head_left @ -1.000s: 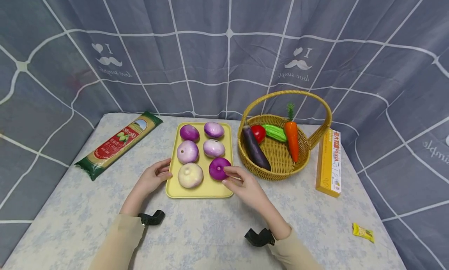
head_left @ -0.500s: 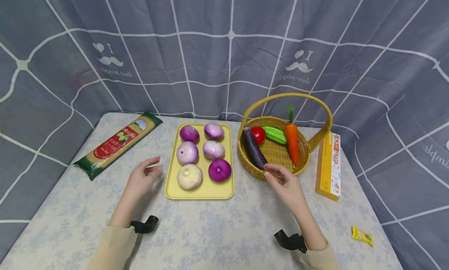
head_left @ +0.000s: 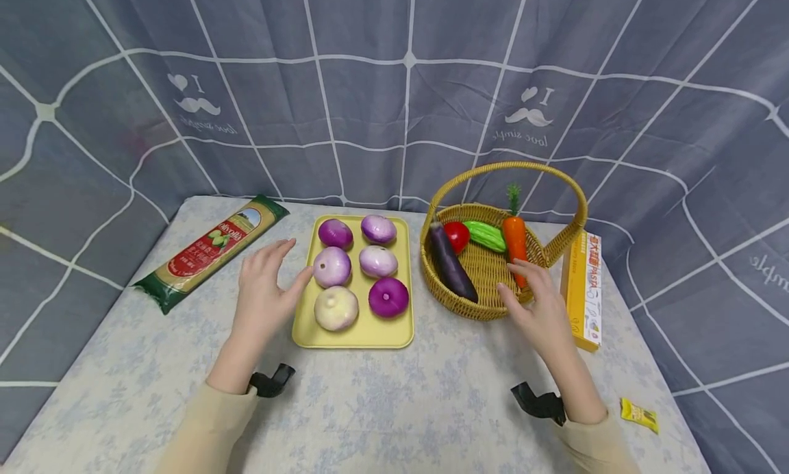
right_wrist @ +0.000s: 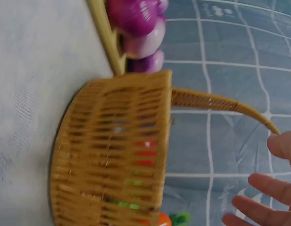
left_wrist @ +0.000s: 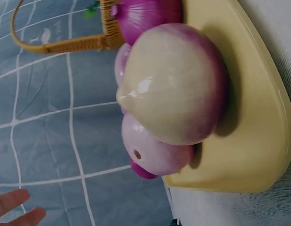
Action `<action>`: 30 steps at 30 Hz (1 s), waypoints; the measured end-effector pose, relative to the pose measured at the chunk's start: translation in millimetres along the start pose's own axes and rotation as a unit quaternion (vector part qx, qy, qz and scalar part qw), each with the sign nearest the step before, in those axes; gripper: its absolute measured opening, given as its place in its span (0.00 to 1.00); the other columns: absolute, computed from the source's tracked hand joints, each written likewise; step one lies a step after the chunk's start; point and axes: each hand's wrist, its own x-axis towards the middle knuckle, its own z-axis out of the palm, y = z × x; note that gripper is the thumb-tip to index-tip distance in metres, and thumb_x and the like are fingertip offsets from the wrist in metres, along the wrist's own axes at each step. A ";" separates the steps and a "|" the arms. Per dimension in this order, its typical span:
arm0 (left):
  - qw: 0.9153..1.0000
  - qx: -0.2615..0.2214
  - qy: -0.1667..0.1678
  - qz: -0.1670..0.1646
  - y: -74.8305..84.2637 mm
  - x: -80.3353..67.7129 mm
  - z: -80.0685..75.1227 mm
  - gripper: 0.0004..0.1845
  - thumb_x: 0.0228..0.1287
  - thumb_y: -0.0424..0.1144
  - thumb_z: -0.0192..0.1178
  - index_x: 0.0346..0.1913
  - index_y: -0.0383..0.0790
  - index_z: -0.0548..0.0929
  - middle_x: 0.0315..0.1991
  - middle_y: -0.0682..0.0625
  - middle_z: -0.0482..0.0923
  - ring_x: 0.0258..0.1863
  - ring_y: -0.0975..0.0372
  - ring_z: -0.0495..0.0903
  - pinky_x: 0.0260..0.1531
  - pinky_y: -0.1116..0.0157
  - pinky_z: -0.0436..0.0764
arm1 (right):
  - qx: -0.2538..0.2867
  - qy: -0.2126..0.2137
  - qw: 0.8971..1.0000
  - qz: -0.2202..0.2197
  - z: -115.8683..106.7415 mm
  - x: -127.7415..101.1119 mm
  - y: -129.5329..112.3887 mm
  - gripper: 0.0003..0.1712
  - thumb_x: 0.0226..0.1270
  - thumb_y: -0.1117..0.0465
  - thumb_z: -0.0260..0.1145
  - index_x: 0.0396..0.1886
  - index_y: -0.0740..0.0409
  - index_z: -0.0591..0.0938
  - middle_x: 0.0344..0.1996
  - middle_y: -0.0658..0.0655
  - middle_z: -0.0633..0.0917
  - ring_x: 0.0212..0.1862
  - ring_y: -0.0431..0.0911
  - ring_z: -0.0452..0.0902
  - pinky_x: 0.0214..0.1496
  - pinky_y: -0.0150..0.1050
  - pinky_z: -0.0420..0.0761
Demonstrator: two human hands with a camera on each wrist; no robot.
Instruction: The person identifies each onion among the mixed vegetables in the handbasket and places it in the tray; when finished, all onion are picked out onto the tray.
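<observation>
My left hand [head_left: 266, 289] hovers with spread fingers at the left side of a yellow tray [head_left: 370, 333], its thumb tip overlapping the tray's edge in the head view. In the tray lie several onions, among them a pale one [left_wrist: 173, 84] and a deep purple one [head_left: 388, 297]. My right hand [head_left: 541, 309], fingers apart and holding nothing, is over the front right rim of a wicker basket [right_wrist: 112, 150]. Inside the basket are a dark eggplant [head_left: 453, 265], a red tomato [head_left: 457, 237], a green ridged vegetable [head_left: 485, 235] and a carrot [head_left: 514, 235], partly covered by the right fingers.
A green and red pasta bag [head_left: 212, 253] lies slanted at the left. To the right of the basket is a yellow pasta box [head_left: 582, 296]. A small yellow packet [head_left: 639, 416] sits near the right table edge. A grey curtain [head_left: 357, 104] hangs behind.
My right hand has moved right, from the purple onion past the eggplant to the basket's right side. The left hand left the tray's edge, then came back up and right with fingers spread.
</observation>
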 end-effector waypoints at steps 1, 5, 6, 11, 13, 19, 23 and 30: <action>1.000 0.024 0.006 0.016 0.7 1.1 1.9 0.34 0.60 0.46 0.68 0.65 0.32 0.74 0.64 0.32 0.70 0.64 0.37 0.63 0.61 0.36 0.60 | -0.015 0.000 1.000 -0.006 0.3 1.9 1.8 0.25 0.67 0.57 0.66 0.61 0.63 0.77 0.66 0.65 0.72 0.65 0.62 0.68 0.62 0.62 0.70; 0.992 0.118 -0.004 0.054 0.8 4.8 7.9 0.47 0.52 0.60 0.69 0.70 0.37 0.68 0.70 0.34 0.63 0.72 0.38 0.54 0.64 0.29 0.50 | -0.067 -0.013 0.997 -0.025 3.9 9.0 9.6 0.34 0.64 0.54 0.70 0.65 0.66 0.73 0.71 0.69 0.64 0.70 0.69 0.58 0.65 0.70 0.63; 0.989 0.133 -0.013 0.062 0.1 5.5 9.2 0.50 0.51 0.65 0.68 0.72 0.39 0.66 0.72 0.34 0.60 0.75 0.38 0.50 0.65 0.28 0.47 | -0.081 -0.015 0.996 -0.030 5.3 10.5 12.0 0.37 0.62 0.53 0.71 0.67 0.66 0.71 0.72 0.70 0.61 0.71 0.70 0.56 0.67 0.71 0.61; 0.982 0.157 -0.058 0.084 -3.4 5.0 15.8 0.63 0.48 0.84 0.47 0.78 0.41 0.55 0.79 0.34 0.41 0.78 0.39 0.35 0.63 0.24 0.35 | -0.137 -0.022 0.989 -0.058 11.9 13.3 21.9 0.51 0.56 0.45 0.74 0.73 0.63 0.64 0.77 0.69 0.52 0.75 0.72 0.44 0.70 0.75 0.44; 0.980 0.164 -0.068 0.088 -3.9 3.9 18.3 0.65 0.46 0.87 0.38 0.78 0.42 0.53 0.79 0.33 0.37 0.78 0.38 0.32 0.61 0.23 0.33 | -0.155 -0.024 0.986 -0.064 13.8 13.1 24.9 0.54 0.54 0.42 0.74 0.75 0.61 0.62 0.77 0.68 0.50 0.76 0.73 0.40 0.69 0.77 0.40; 0.968 0.207 -0.080 0.115 -1.9 2.2 22.5 0.67 0.44 0.89 0.25 0.79 0.45 0.49 0.79 0.34 0.35 0.77 0.37 0.32 0.60 0.22 0.31 | -0.198 -0.028 0.977 -0.081 15.5 11.8 29.6 0.59 0.55 0.28 0.66 0.79 0.50 0.55 0.79 0.63 0.45 0.75 0.77 0.33 0.69 0.77 0.34; 0.963 0.224 -0.082 0.125 -0.5 4.7 22.0 0.67 0.42 0.89 0.22 0.80 0.46 0.46 0.79 0.35 0.33 0.77 0.37 0.30 0.60 0.23 0.31 | -0.209 -0.029 0.974 -0.087 15.1 14.2 30.1 0.61 0.55 0.20 0.56 0.80 0.45 0.51 0.80 0.61 0.41 0.74 0.78 0.31 0.68 0.77 0.33; 0.963 0.223 -0.095 0.121 0.3 12.3 20.9 0.66 0.43 0.89 0.29 0.80 0.46 0.45 0.79 0.36 0.31 0.77 0.38 0.27 0.62 0.24 0.30 | -0.210 -0.034 0.973 -0.084 13.2 21.6 25.5 0.62 0.54 0.20 0.58 0.81 0.45 0.49 0.80 0.63 0.42 0.73 0.79 0.32 0.67 0.78 0.34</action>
